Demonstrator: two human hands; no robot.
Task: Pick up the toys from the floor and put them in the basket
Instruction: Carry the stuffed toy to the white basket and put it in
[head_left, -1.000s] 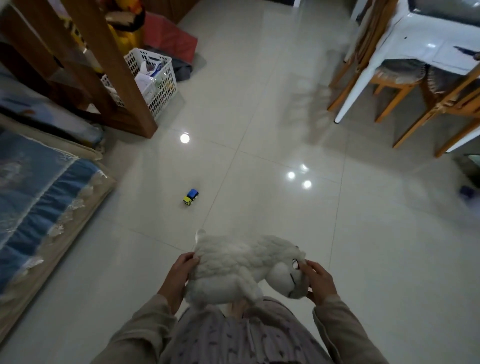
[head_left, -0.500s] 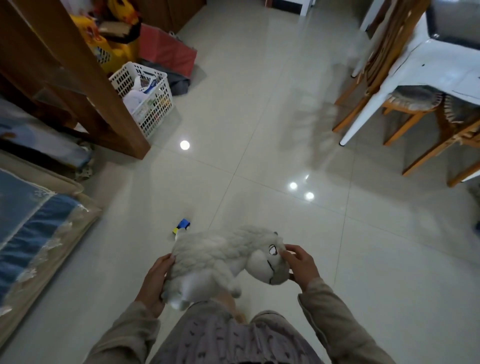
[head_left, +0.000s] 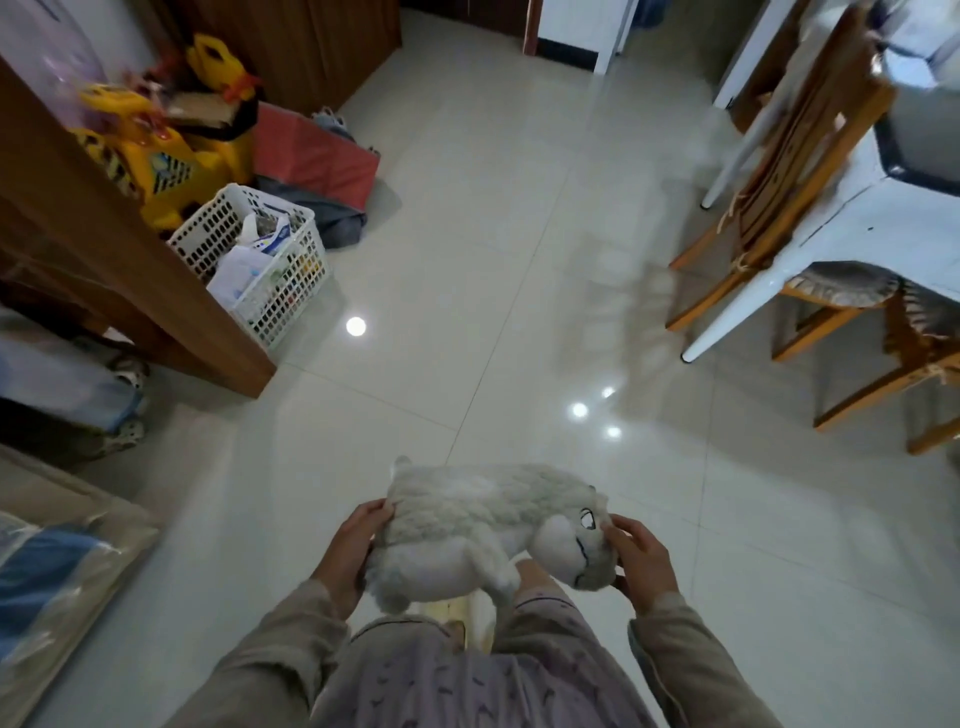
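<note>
The fingers (head_left: 631, 530) of the right hand (head_left: 641, 564) are curled on the head of a white plush toy (head_left: 483, 530), and the fingers (head_left: 371, 512) of the left hand (head_left: 350, 545) grasp its rear end, so both hands hold it above the floor (head_left: 519, 234), close in front of the body. The toy lies sideways, with its face to the right; one drawn eye and a mouth line are visible. No label or writing can be read on it.

The white basket (head_left: 270, 270) stands on the floor far to the left, touching a slanted wooden post (head_left: 130, 260). It already contains a white bag with blue print, but the print is too blurred to read. Behind the basket are a yellow ride-on toy (head_left: 166, 156) and a red bag (head_left: 317, 156). On the right side stand wooden chairs (head_left: 769, 208) beside a white bench (head_left: 857, 208). At the lower left edge lies a blue mattress (head_left: 47, 571).
</note>
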